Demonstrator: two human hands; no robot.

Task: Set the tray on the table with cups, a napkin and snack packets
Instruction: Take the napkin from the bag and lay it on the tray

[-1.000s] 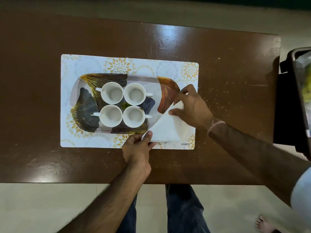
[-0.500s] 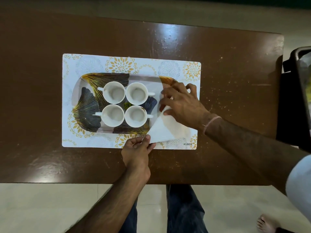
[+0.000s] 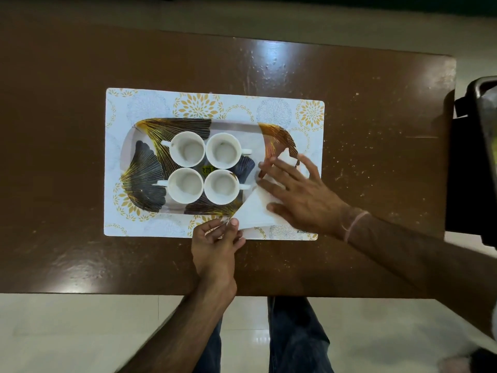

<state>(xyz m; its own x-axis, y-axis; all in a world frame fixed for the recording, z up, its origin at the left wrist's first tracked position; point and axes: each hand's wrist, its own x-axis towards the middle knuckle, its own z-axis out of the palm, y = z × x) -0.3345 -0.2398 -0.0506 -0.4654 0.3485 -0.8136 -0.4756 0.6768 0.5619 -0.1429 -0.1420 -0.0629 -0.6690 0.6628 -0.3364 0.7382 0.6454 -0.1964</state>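
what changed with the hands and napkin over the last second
The right hand went from pinching the napkin at its far corner to lying flat and spread over it, pressing it down on the tray's right end. The left hand kept its grip on the napkin's near corner. The four cups, tray and mat stayed put.

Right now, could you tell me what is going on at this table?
A person is arranging a white napkin at the right end of a leaf-patterned tray. The right hand lies flat on it, and the left hand pinches its near corner. Four empty white cups already stand on the tray, which rests on a placemat.
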